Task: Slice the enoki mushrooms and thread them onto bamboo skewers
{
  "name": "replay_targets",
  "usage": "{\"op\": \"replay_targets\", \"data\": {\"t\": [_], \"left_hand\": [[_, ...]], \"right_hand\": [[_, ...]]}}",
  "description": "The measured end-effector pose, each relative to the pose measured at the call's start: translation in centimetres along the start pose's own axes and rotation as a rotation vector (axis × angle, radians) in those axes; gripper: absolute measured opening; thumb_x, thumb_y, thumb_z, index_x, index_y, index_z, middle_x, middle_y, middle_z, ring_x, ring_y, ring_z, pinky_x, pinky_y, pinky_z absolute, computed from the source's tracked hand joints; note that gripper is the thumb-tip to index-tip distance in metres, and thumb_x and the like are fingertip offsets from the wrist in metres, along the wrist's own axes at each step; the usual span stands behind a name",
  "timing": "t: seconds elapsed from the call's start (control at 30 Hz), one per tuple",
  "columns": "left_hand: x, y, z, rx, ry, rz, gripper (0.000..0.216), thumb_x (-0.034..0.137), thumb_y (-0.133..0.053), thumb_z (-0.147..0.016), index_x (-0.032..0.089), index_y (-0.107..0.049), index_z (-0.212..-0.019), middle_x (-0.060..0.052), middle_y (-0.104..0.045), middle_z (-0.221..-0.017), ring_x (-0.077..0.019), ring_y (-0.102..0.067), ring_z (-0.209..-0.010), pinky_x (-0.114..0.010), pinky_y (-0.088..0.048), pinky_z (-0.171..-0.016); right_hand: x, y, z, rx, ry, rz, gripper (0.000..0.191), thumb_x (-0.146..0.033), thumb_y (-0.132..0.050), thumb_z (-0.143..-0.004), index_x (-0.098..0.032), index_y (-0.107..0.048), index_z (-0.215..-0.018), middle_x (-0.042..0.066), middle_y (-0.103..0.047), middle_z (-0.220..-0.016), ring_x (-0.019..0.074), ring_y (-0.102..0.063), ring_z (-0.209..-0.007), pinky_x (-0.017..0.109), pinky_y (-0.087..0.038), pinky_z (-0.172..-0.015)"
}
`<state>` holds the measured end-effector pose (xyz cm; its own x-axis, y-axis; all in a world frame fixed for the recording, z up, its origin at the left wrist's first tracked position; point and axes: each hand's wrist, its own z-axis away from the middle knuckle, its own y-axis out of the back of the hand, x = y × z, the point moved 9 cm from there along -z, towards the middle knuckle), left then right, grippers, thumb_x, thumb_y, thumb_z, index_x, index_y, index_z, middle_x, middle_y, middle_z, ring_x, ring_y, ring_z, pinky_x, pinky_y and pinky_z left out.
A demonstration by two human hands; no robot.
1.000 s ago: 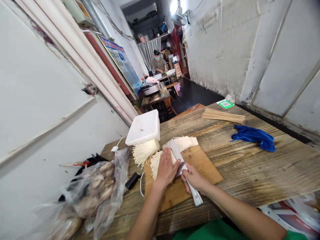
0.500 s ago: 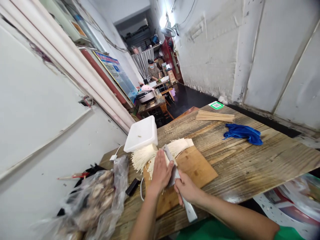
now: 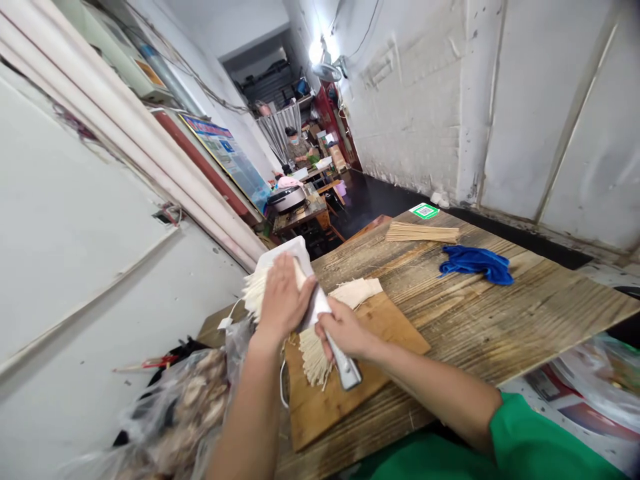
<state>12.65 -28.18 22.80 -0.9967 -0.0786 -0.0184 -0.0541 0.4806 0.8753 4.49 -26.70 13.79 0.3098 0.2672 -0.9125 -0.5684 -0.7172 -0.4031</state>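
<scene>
My right hand [image 3: 345, 328] grips the handle of a cleaver [image 3: 348, 371], whose broad blade is raised above the wooden cutting board [image 3: 395, 337]. My left hand [image 3: 283, 293] lies flat, fingers stretched out, pressing a fanned bunch of enoki mushrooms [image 3: 253, 288] toward the blade. Both are over or beside the white plastic box [image 3: 296, 245], which they partly cover; whether they touch it I cannot tell. More enoki [image 3: 315, 359] rests on the board below the cleaver, and a pale trimmed piece [image 3: 359, 291] sits at the board's far edge.
A blue cloth [image 3: 477, 263], a bundle of thin sticks [image 3: 423, 232] and a green QR card [image 3: 425, 211] lie on the wooden table. At left is a clear bag of brown mushrooms [image 3: 193, 393]. A person [image 3: 299, 147] stands at a far table.
Cleaver, left hand and one enoki bunch have risen off the board and moved left toward the white box. The enoki beneath is now uncovered.
</scene>
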Motion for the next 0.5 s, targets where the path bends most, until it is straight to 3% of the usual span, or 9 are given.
{"op": "replay_targets", "data": {"t": [0.07, 0.13, 0.23, 0.37, 0.5], "left_hand": [[1.1, -4.8, -2.3, -0.136, 0.007, 0.046, 0.078, 0.054, -0.026, -0.094, -0.005, -0.025, -0.145, -0.026, -0.025, -0.153, -0.0309, -0.018, -0.145, -0.047, -0.015, -0.118], [2.2, -10.4, -3.5, -0.348, 0.031, 0.085, 0.078, 0.052, -0.024, -0.094, -0.006, -0.019, -0.146, -0.024, -0.017, -0.156, -0.0293, -0.011, -0.146, -0.044, -0.011, -0.119], [3.7, -16.3, -3.9, -0.488, 0.023, 0.111, 0.079, 0.054, -0.021, -0.094, -0.005, -0.023, -0.146, -0.022, -0.022, -0.155, -0.0282, -0.016, -0.145, -0.041, -0.014, -0.118], [4.8, -21.2, -2.8, -0.608, 0.032, 0.12, 0.08, 0.057, -0.016, -0.093, -0.003, -0.026, -0.145, -0.021, -0.023, -0.154, -0.0282, -0.02, -0.144, -0.041, -0.018, -0.117], [6.1, -23.4, -2.2, -0.672, 0.017, 0.128, 0.08, 0.059, -0.015, -0.092, 0.001, -0.026, -0.147, -0.017, -0.023, -0.155, -0.0257, -0.02, -0.145, -0.04, -0.017, -0.117]], "right_hand": [[1.0, 3.7, -0.8, 0.134, -0.046, -0.017, 0.006, -0.017, -0.038, -0.081, -0.022, -0.037, -0.083, -0.012, -0.05, -0.056, 0.0076, -0.046, -0.03, 0.017, -0.037, -0.028], [2.4, 7.3, -1.3, 0.232, -0.096, -0.015, 0.006, -0.016, -0.036, -0.08, -0.021, -0.037, -0.081, -0.011, -0.048, -0.053, 0.0071, -0.044, -0.03, 0.017, -0.037, -0.029], [4.4, 11.4, -1.8, 0.308, -0.157, 0.009, 0.006, -0.014, -0.036, -0.078, -0.021, -0.037, -0.078, -0.011, -0.046, -0.048, 0.0068, -0.044, -0.029, 0.016, -0.036, -0.03], [6.6, 14.4, -1.7, 0.366, -0.234, 0.035, 0.007, -0.015, -0.039, -0.077, -0.02, -0.04, -0.072, -0.009, -0.048, -0.045, 0.0085, -0.045, -0.029, 0.018, -0.035, -0.029], [7.0, 16.1, 0.4, 0.43, -0.267, 0.034, 0.007, -0.017, -0.037, -0.076, -0.021, -0.04, -0.071, -0.009, -0.046, -0.044, 0.0089, -0.043, -0.027, 0.02, -0.036, -0.027]]}}
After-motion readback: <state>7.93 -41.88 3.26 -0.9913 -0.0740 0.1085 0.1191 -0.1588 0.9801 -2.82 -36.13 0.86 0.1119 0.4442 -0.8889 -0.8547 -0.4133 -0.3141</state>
